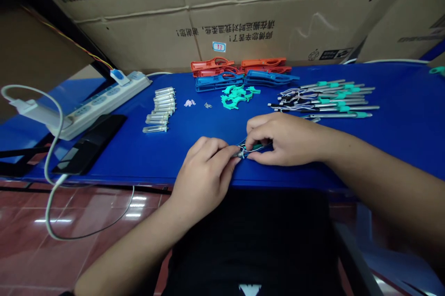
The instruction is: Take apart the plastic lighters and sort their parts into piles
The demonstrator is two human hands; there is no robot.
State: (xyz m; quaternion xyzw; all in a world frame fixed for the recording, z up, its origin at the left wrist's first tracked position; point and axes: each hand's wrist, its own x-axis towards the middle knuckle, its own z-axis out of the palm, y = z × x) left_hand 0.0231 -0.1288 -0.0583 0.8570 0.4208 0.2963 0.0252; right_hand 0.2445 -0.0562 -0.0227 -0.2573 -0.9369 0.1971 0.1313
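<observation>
My left hand (203,171) and my right hand (281,141) meet above the front of the blue table (121,157). Their fingertips pinch a small wired part with a green section and a metal end (251,148) from both sides. Beyond my hands, several metal rods with green collars and thin wires (323,100) lie side by side. To the left lie several short metal-capped cylinders (160,108). Orange plastic pieces (239,66), blue plastic pieces (243,80) and teal plastic pieces (238,97) are piled at the back.
A white power strip (104,103) with a white cable (52,120) lies at the table's left, next to a black tablet or phone (88,143). Cardboard boxes (225,22) stand along the back edge. A red tile floor (52,240) shows below the front edge.
</observation>
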